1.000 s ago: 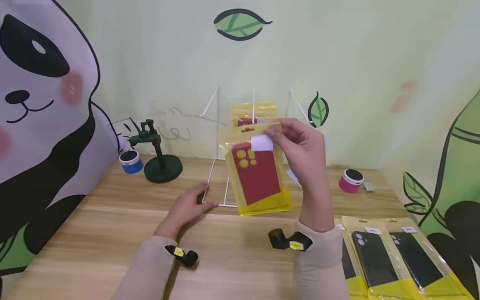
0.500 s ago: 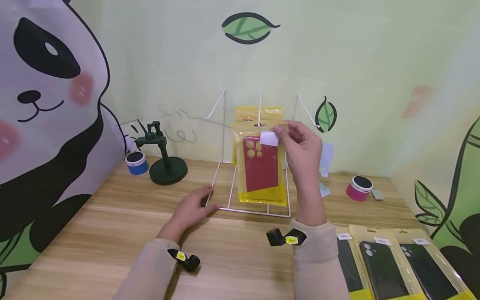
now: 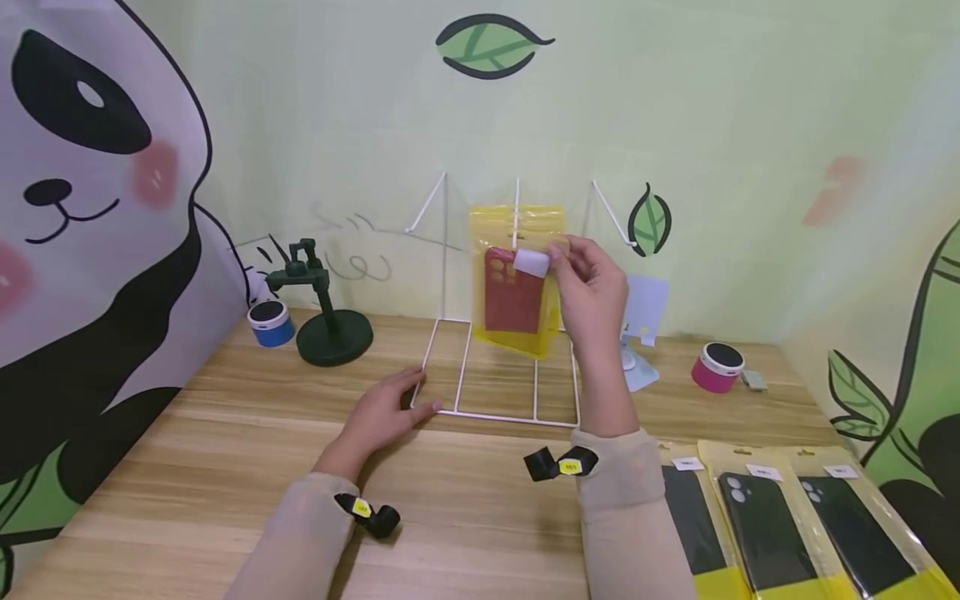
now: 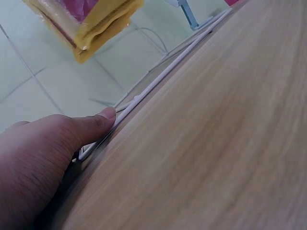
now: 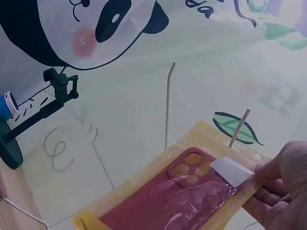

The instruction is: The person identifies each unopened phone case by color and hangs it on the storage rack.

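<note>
A red phone case [image 3: 512, 292] in a clear-and-yellow bag [image 3: 553, 329] hangs at the middle hook [image 3: 517, 208] of a white wire display rack [image 3: 495, 416]. My right hand [image 3: 596, 292] pinches the bag's upper right corner, beside a white label [image 3: 531, 262]. In the right wrist view, the hook's tip [image 5: 240, 127] sticks out in front of the bag's top. Another bag behind is mostly hidden by the front one. Down at the rack's front left corner, my left hand [image 3: 380, 417] holds the base wire, with the thumb [image 4: 98, 122] along it.
Several bagged dark phone cases [image 3: 768, 529] lie at the front right. A dark green stand [image 3: 333, 337] and a blue-and-white round speaker [image 3: 271, 323] stand left of the rack. To its right are a light blue stand [image 3: 643, 308] and a pink-and-white speaker [image 3: 717, 367].
The right hand has pushed the bagged red case back toward the wall, along the middle hook, over the bag behind. The left hand has stayed at the rack's corner.
</note>
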A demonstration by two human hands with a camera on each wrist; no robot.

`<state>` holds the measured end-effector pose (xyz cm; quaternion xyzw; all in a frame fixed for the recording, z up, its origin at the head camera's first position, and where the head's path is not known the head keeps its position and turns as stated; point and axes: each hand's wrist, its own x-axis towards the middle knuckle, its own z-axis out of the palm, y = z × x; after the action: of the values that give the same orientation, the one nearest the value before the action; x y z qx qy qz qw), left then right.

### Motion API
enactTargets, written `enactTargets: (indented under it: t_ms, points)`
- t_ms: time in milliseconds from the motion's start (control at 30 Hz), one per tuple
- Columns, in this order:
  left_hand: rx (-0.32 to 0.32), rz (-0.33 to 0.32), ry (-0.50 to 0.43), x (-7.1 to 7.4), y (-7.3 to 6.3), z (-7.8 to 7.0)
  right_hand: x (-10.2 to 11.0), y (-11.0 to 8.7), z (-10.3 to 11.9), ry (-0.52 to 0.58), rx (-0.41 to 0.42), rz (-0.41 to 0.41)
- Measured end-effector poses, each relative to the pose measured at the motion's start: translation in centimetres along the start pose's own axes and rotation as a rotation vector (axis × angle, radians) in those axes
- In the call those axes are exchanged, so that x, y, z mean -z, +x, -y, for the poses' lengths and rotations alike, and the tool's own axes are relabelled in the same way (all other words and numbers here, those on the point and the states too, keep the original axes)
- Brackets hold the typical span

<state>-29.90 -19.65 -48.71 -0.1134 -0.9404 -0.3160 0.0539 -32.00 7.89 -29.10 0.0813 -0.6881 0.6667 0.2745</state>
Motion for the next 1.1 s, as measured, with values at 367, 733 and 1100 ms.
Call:
enactTargets:
  t_ms: [367, 733, 1100]
  points:
    - [0.004, 0.004, 0.008, 0.0, 0.0, -0.2, 0.2, 0.0, -0.1, -0.066, -0.033, 0.002]
    - [-0.011, 0.004, -0.002, -0.6, 0.0, -0.2, 2.6, -0.8, 2.8, -0.206, -0.006, 0.251]
    - [-0.019, 0.023, 0.002, -0.5, 0.3, -0.1, 8.1, -5.2, 6.9, -0.468, 0.310, 0.558]
